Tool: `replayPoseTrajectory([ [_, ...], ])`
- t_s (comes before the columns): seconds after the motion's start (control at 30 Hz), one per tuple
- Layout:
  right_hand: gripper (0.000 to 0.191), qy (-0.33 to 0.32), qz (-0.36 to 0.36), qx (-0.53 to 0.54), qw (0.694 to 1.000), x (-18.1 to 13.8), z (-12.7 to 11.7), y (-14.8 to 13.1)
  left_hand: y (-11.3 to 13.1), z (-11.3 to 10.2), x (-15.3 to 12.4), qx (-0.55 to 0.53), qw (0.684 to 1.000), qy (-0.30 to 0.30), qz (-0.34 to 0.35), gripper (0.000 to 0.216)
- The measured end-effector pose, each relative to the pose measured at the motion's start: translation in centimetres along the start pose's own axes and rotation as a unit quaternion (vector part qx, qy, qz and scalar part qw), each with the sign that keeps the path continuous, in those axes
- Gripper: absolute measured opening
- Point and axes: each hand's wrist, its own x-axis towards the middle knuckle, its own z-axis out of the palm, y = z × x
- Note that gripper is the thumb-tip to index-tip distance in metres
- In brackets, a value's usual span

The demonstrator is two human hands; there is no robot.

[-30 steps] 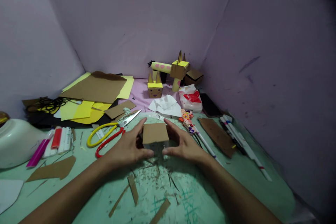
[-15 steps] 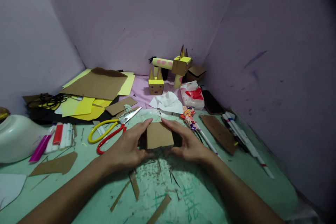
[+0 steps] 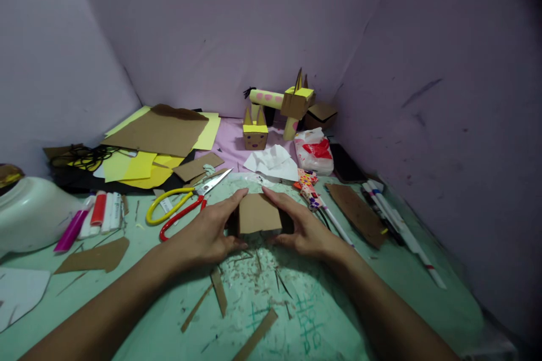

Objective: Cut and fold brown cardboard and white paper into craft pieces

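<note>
Between my two hands is a small brown cardboard box (image 3: 259,214), its plain top face toward me. My left hand (image 3: 218,228) grips its left side, thumb below and fingers along the edge. On the opposite side my right hand (image 3: 298,225) holds it the same way. The box's underside and far side are hidden. Just left of my left hand lie scissors (image 3: 186,206) with one yellow and one red handle, blades spread. Thin cardboard strips (image 3: 219,292) and small scraps are scattered on the green tabletop (image 3: 322,304) below the box.
Behind stand a small cardboard animal head (image 3: 254,138) and a yellow tube animal figure (image 3: 266,98). Crumpled white paper (image 3: 273,162) and a tissue pack (image 3: 314,151) are nearby. Markers (image 3: 101,211), a white bottle (image 3: 36,214) and stacked cardboard (image 3: 158,131) lie left; pens (image 3: 402,231) lie right.
The view has shifted slightly, so the whole scene sits a little to the right. Both hands keep their hold on the box, with hardly any movement against the table.
</note>
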Motion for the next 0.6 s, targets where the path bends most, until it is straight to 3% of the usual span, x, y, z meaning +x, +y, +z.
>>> replayPoseTrajectory([
  [0.37,0.092,0.011,0.019,0.033,0.999,-0.2,0.3,0.2,-0.2,0.3,-0.1,0.014,1.0,0.02,-0.007,0.084],
  [0.47,0.096,0.046,0.052,0.16,0.985,0.0,0.8,-0.4,0.1,0.2,0.0,-0.049,0.997,0.037,-0.042,0.086],
  [0.6,0.082,0.058,0.113,0.351,0.928,0.4,1.5,-1.4,0.8,0.0,0.2,-0.195,0.976,0.043,-0.083,0.087],
])
